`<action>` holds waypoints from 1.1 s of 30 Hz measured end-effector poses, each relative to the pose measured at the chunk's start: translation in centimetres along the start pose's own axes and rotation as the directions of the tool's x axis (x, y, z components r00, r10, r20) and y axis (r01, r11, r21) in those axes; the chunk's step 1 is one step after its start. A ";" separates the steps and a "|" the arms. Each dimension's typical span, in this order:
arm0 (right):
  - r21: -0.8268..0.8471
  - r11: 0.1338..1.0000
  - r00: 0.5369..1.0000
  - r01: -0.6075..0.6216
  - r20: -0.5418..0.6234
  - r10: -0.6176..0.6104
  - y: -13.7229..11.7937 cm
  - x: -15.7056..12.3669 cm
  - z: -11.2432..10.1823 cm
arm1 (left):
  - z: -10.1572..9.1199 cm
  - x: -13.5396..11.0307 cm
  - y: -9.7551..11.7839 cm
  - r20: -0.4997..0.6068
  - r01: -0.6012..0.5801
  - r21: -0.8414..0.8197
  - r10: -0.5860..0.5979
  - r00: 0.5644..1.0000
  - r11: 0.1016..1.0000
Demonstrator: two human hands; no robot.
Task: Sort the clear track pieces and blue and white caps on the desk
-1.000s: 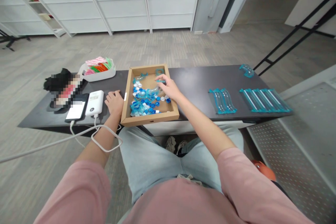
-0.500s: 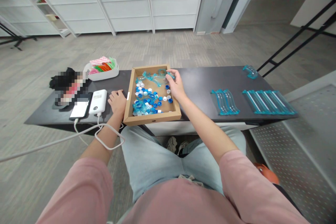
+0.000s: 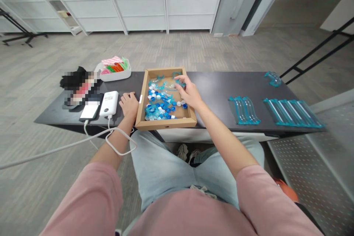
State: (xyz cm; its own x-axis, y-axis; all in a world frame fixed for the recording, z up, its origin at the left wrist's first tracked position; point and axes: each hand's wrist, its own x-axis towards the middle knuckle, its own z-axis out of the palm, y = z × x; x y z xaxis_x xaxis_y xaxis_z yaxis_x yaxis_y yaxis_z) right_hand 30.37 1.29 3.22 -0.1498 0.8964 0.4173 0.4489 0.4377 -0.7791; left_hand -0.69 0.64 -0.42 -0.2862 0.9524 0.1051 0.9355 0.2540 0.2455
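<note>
My right hand (image 3: 189, 91) is over the right side of a shallow cardboard box (image 3: 166, 124), with thumb and fingers bent and a gap between them. Its fingertips are beside a clear curved track piece (image 3: 169, 86) with teal ends; I see no firm grip on it. Small blue and white connector pieces (image 3: 168, 110) lie loose in the box, with more teal clear pieces (image 3: 152, 110) at the near left. My left hand (image 3: 129, 105) rests on the dark table just left of the box, fingers extended and holding nothing.
Straight clear tubes (image 3: 293, 112) lie side by side at the right, near curved ones (image 3: 245, 110). Another curved piece (image 3: 273, 79) lies behind. On the left are a white power bank (image 3: 108, 104), a phone (image 3: 90, 110), cables (image 3: 69, 146) and a white basket (image 3: 116, 76) of colourful items.
My right hand has shifted from the box's far right edge inward and nearer, to the clear curved piece. My left hand stays beside the box. The view has turned slightly left.
</note>
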 end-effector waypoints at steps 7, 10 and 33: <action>0.016 0.983 0.979 0.185 -0.086 -0.183 1.4 0.1 -0.6 | 0.4 -0.1 0.1 -0.029 0.000 0.009 0.001 1.000 1.000; 0.022 0.980 0.972 0.200 -0.134 -0.195 1.6 0.0 -0.6 | 0.5 -0.1 0.0 -0.029 0.001 -0.004 -0.001 1.000 1.000; -0.033 0.999 0.928 0.033 -0.369 -0.043 5.1 -5.6 -9.3 | -0.1 -0.1 -0.2 0.005 -0.012 0.026 0.012 1.000 1.000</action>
State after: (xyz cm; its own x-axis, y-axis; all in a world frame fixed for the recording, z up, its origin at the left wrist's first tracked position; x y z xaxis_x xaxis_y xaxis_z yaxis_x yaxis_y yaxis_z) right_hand 41.67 -2.14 1.23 0.1666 0.7873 0.5936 0.4723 0.4648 -0.7489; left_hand -0.90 0.51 -0.42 -0.2740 0.9562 0.1031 0.9440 0.2469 0.2188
